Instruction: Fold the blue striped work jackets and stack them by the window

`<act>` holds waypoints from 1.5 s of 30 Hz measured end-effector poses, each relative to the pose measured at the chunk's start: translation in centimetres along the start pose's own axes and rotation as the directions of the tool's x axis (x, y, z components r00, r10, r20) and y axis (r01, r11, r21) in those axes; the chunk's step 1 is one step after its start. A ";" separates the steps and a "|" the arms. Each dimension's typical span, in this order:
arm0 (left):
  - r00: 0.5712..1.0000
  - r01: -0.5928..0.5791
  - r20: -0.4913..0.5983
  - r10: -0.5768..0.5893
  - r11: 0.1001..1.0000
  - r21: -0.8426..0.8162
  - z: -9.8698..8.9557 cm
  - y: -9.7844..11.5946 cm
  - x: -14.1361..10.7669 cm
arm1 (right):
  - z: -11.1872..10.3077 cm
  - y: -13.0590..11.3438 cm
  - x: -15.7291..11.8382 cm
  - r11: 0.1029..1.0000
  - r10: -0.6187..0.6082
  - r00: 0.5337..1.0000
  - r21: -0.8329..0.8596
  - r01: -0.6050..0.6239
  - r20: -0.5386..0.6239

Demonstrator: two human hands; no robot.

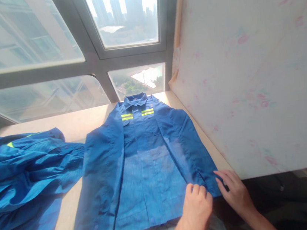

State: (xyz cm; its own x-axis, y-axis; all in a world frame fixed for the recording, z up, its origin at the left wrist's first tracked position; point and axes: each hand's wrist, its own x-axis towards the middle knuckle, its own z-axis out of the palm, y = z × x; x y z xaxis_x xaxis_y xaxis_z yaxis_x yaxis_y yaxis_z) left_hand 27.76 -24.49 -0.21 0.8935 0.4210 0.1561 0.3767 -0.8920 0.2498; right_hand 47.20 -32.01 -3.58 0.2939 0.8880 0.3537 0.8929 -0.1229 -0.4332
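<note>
A blue work jacket (150,160) with yellow reflective strips on the chest lies front up. Its collar points toward the window and both sleeves are folded down over the front. My left hand (198,203) is closed on the cuff end of the right-side sleeve (194,154), near the hem; the fingertips are hidden. Just right of it, my right hand (234,191) has its thumb and fingers apart beside the same sleeve's outer edge. Whether its fingertips touch the cloth, I cannot tell.
A second blue garment (29,175) lies crumpled at the left, meeting the jacket's sleeve. Both rest on a pale wooden surface (70,119) below grey-framed windows (129,51). A pale flower-patterned wall (248,69) bounds the right side. A dark area with a cable lies below it.
</note>
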 end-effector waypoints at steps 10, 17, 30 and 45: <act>0.998 0.059 0.001 -0.059 0.998 -0.013 0.2 -0.1 0.2 | -2.2 -2.2 -1.0 0.990 -0.101 0.959 0.126 0.069 0.264; 0.975 0.172 -0.114 -0.190 0.973 -0.151 1.0 -0.4 0.2 | -2.6 -1.7 -0.9 0.977 -0.135 0.936 0.200 0.072 0.326; 0.992 0.002 0.125 0.005 0.998 -0.060 0.0 0.3 0.3 | -2.9 -1.0 0.3 0.936 0.089 0.973 0.315 -0.155 0.214; 0.973 0.226 0.141 -0.181 0.863 -0.452 -1.7 0.9 3.4 | 0.8 2.6 4.5 0.524 0.566 0.718 0.495 -0.693 0.406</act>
State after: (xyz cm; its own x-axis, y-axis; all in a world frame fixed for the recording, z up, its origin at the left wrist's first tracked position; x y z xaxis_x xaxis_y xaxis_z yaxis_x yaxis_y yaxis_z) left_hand 30.75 -23.57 2.16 0.8362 0.5476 -0.0282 0.4161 -0.6002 0.6831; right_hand 50.56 -28.01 -3.75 0.5775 0.7476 -0.3279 0.0955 -0.4608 -0.8824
